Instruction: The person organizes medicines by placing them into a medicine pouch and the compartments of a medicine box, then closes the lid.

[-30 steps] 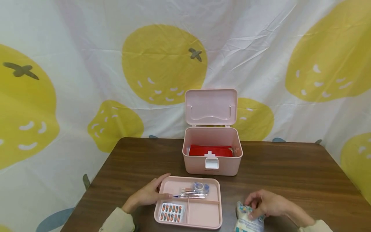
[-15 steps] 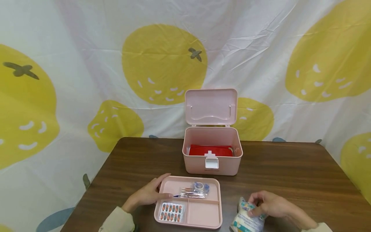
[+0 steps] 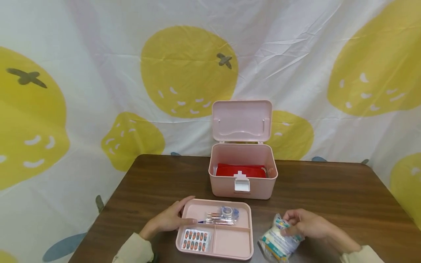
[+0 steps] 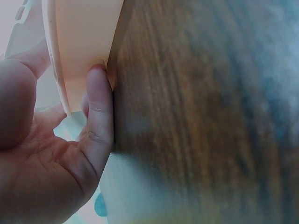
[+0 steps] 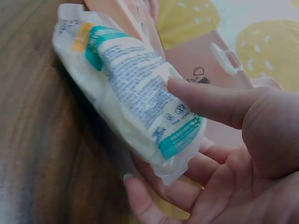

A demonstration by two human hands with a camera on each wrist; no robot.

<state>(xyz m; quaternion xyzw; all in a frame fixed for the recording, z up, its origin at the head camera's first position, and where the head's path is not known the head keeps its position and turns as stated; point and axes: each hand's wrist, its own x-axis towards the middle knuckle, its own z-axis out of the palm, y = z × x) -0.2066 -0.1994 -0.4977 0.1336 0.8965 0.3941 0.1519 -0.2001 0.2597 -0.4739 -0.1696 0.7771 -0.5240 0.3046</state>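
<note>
My left hand (image 3: 169,218) grips the left side of a shallow pink divided tray (image 3: 231,244). Its thumb reaches over the rim, and in the left wrist view a finger presses the tray's outer wall (image 4: 81,46) just above the table. A blister pack of capsules (image 3: 196,240) lies in the near-left compartment; slim wrapped items (image 3: 218,220) and a small white roll (image 3: 227,211) lie in the far one. My right hand (image 3: 307,224) pinches a clear plastic packet (image 5: 135,84) with white contents and teal-printed label, right of the tray. The thumb lies on the label, fingers underneath.
Behind the tray stands a pink box (image 3: 222,188) with its lid (image 3: 242,120) raised and a white latch (image 3: 242,185) in front. A red pouch (image 3: 227,170) lies inside it. A lemon-print cloth (image 3: 187,73) hangs behind the brown table (image 3: 329,190).
My right hand has lifted the packet slightly and tilted it, moving it away from me and a little left, so more of it shows. The left hand keeps its place on the tray.
</note>
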